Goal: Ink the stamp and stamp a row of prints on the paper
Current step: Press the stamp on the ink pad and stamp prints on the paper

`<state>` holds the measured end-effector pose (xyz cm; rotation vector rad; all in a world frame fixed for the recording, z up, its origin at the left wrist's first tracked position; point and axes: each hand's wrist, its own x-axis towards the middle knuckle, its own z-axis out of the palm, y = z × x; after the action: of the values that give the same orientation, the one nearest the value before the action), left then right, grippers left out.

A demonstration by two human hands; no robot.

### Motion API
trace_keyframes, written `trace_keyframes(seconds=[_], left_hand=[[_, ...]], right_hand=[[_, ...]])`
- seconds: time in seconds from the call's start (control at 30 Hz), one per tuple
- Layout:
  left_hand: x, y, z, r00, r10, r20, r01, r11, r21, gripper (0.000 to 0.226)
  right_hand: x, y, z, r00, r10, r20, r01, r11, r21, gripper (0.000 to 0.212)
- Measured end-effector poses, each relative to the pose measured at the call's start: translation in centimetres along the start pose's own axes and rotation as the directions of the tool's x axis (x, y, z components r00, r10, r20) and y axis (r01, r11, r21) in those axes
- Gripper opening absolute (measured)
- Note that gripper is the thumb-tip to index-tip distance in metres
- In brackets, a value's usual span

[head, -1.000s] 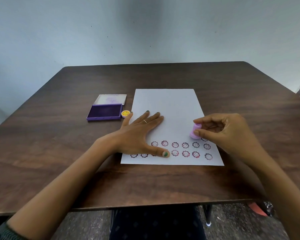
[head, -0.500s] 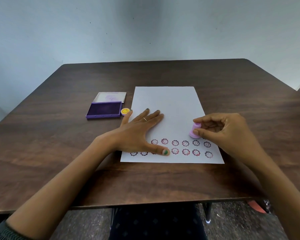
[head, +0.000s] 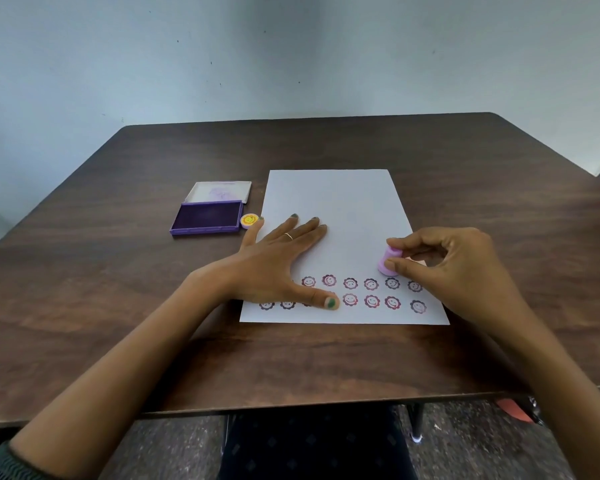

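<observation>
A white sheet of paper [head: 336, 202] lies on the dark wooden table [head: 361, 143]. Two rows of smiley flower prints [head: 371, 292] run along its near edge. My right hand [head: 454, 268] pinches a small pink stamp [head: 388, 262], which stands on the paper just above the upper row, near the right edge. My left hand [head: 278, 258] lies flat with fingers spread on the paper's left part, its thumb covering some prints. An open purple ink pad [head: 207, 216] sits left of the paper, its clear lid [head: 219, 192] folded back behind it.
A small round yellow smiley cap [head: 249, 220] lies between the ink pad and the paper, close to my left little finger. The upper half of the sheet is blank. The table's near edge runs just below my forearms.
My right hand and the stamp have barely shifted, staying pressed on the paper above the upper row. My left hand has stayed flat in the same place.
</observation>
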<state>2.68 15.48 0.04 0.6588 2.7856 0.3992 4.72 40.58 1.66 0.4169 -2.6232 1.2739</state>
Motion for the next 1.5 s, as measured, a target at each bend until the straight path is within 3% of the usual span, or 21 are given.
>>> trace_keyframes(seconds=[0.3,0.47,0.6,1.07,1.5], left_hand=[[0.1,0.0,-0.1,1.0,-0.002,-0.003,0.002,1.0,-0.004,0.118],[0.1,-0.1,0.0,1.0,-0.001,0.002,0.001,1.0,-0.004,0.12],[0.2,-0.1,0.0,1.0,0.0,-0.002,0.0,1.0,0.006,0.12],[0.2,-0.1,0.0,1.0,-0.005,0.001,0.005,1.0,0.006,0.12],[0.2,-0.2,0.2,1.0,-0.009,0.005,0.009,1.0,0.007,0.119]], right_hand=[[-0.6,-0.6,0.4,0.999,-0.046,-0.028,0.044,0.997,-0.07,0.025],[-0.5,-0.4,0.4,0.998,-0.02,-0.063,0.019,1.0,-0.018,0.023],[-0.9,-0.7,0.9,0.995,-0.078,-0.056,0.067,0.983,-0.171,0.022],[-1.0,-0.7,0.6,0.996,-0.074,-0.047,0.068,0.991,-0.115,0.02],[-1.3,-0.6,1.0,0.992,-0.11,-0.058,0.099,0.981,-0.166,0.022]])
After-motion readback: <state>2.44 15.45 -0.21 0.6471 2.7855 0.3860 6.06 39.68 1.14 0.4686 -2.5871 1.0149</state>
